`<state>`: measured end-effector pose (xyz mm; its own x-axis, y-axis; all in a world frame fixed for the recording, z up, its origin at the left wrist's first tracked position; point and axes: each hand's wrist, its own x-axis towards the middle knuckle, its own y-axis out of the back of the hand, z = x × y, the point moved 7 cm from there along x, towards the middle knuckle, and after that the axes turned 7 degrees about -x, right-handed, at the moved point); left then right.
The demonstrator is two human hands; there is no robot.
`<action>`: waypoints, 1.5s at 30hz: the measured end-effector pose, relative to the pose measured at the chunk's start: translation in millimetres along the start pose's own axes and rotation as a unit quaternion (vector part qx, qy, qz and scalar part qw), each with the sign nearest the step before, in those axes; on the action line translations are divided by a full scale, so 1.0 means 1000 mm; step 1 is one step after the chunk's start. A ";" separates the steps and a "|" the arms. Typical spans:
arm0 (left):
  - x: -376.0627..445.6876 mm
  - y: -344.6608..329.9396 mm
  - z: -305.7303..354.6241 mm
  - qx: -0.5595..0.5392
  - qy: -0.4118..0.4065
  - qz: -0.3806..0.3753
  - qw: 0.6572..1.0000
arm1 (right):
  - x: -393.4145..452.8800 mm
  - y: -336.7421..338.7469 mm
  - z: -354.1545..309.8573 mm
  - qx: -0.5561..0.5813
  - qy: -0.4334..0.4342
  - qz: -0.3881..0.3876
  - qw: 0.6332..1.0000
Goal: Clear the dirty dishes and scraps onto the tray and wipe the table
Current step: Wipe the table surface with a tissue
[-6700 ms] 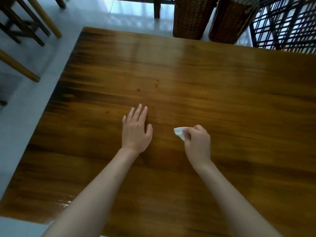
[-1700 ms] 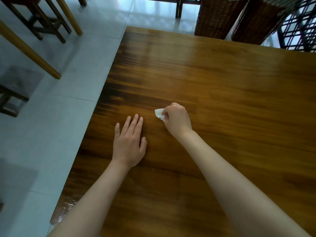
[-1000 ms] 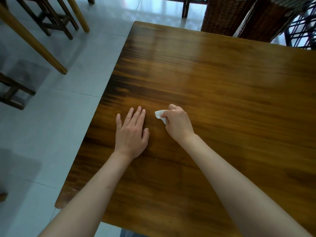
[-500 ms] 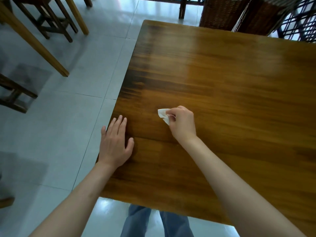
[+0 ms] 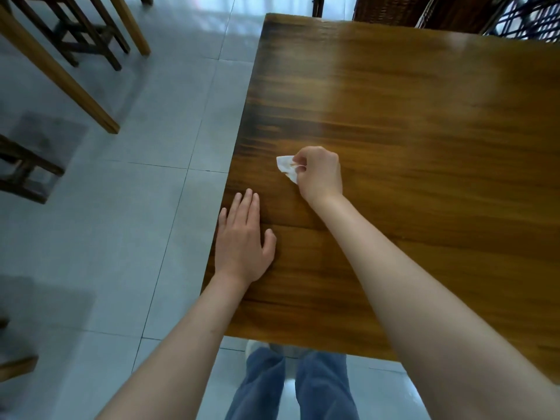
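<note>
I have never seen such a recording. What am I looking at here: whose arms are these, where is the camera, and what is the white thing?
No machine here: a person wears one camera on the head, looking down at their own arms. The left hand lies flat at the left edge of the wooden table. The right hand pinches a small white tissue with orange stains, held against the tabletop as if wiping. Below are the person's jeans; chairs stand on the tiled floor at left.

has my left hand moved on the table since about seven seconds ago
Yes. The left hand now lies flat at the table's left edge, little finger over it; earlier it rested well inside, so it moved leftward across the wood.
</note>
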<state>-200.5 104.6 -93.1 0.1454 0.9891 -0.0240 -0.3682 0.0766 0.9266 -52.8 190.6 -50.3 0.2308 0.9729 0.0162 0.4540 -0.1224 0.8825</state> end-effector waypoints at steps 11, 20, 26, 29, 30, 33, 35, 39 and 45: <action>0.000 0.002 0.000 -0.008 0.009 0.007 1.000 | -0.010 -0.021 -0.014 -0.021 0.061 -0.086 0.994; 0.000 0.002 0.000 -0.008 0.017 0.012 1.000 | -0.028 -0.017 -0.009 -0.027 0.096 -0.122 0.988; 0.000 0.002 -0.001 -0.011 0.018 0.014 1.000 | -0.030 -0.003 -0.008 0.004 0.001 0.020 1.000; 0.000 0.001 -0.002 -0.012 0.016 0.014 1.000 | -0.032 -0.014 -0.007 -0.043 0.012 -0.006 0.999; 0.000 0.001 -0.002 -0.012 0.016 0.014 1.000 | -0.033 -0.015 -0.007 -0.056 0.024 -0.009 0.998; 0.001 0.001 -0.001 -0.011 0.015 0.017 1.000 | -0.037 -0.013 -0.009 -0.065 0.060 0.005 0.996; 0.001 0.001 -0.001 -0.009 0.014 0.018 1.000 | -0.042 -0.013 -0.010 -0.066 0.079 0.011 0.995; 0.000 0.002 0.000 -0.009 0.012 0.018 1.000 | -0.051 -0.013 -0.008 -0.083 0.109 -0.003 0.991; 0.000 0.000 0.001 -0.002 0.008 0.008 1.000 | -0.073 -0.004 0.001 -0.110 0.122 -0.028 0.986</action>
<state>-199.6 104.1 -92.8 0.1244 0.9921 -0.0156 -0.3733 0.0613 0.9257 -70.5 120.1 -55.5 -0.0154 0.9985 0.0529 0.2563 -0.0472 0.9654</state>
